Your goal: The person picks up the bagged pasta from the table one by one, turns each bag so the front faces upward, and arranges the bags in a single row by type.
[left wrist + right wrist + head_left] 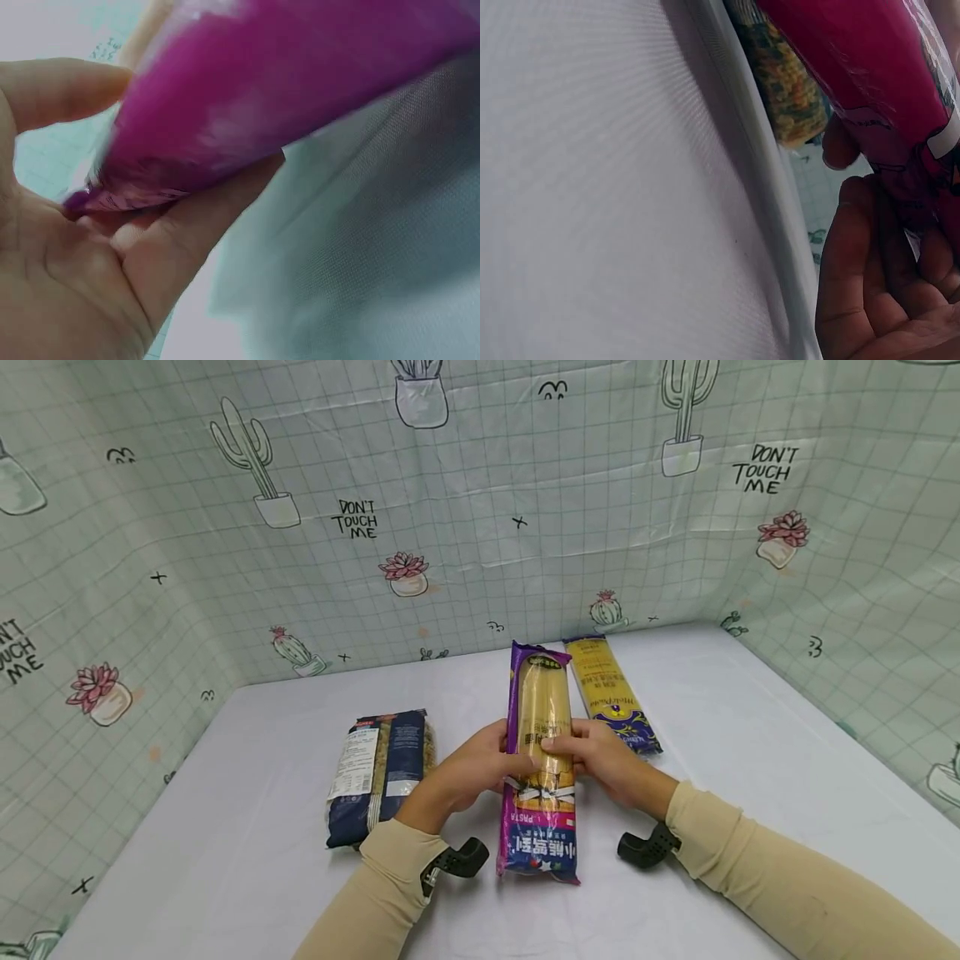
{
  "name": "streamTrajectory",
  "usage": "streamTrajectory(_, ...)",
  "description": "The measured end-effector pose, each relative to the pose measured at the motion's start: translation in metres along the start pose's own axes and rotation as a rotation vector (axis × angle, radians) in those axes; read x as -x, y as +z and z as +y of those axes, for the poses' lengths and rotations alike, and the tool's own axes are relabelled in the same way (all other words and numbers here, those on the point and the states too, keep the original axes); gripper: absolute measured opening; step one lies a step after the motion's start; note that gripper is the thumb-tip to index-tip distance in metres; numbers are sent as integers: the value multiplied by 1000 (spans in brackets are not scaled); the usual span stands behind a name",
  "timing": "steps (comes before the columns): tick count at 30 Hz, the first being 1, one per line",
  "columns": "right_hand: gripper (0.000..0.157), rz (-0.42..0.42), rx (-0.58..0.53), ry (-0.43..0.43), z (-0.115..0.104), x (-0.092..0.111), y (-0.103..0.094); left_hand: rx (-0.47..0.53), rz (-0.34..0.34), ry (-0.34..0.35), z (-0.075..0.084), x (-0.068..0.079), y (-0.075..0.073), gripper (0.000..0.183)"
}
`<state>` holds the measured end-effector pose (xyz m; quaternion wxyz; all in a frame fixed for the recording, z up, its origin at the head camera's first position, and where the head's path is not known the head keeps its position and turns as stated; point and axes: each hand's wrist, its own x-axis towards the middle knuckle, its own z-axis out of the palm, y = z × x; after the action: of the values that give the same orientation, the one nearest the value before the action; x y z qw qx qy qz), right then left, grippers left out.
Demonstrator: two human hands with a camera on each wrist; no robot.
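Both hands hold one long pack of spaghetti [545, 710], with a clear window and pink, purple and blue printing, raised over the white table. My left hand [480, 766] grips its left edge, thumb on the front and fingers beneath. From the other side my right hand [602, 758] grips it the same way, thumb across the window. In the left wrist view the pack's pink underside [247, 90] lies between thumb and fingers. The right wrist view shows curled fingers [847, 262] under the pink pack [870, 82].
To the left lies a navy and clear bag of pasta [382, 772] with a white label. Behind my right hand lies a second, yellow and purple spaghetti pack [611, 693]. A patterned cloth [480, 510] hangs behind the white table [262, 827].
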<state>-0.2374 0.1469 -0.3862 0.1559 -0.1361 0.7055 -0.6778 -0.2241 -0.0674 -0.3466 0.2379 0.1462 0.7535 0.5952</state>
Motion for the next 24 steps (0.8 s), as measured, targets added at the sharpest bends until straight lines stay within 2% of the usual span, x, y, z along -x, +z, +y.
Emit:
streamTrajectory(11, 48, 8, -19, -23, 2, -1, 0, -8, 74, 3, -2, -3, 3, 45)
streamTrajectory(15, 39, 21, -74, -39, 2, -2, -1, 6, 110, -3, -3, -4, 1, 44)
streamTrajectory(19, 18, 12, -125, -68, 1, -1, -2, 23, 136, -15, -4, -4, -1, 45)
streamTrajectory(24, 24, -5, -120, -94, 0, 0, -1, 71, 146, 17, -7, -4, -3, 60)
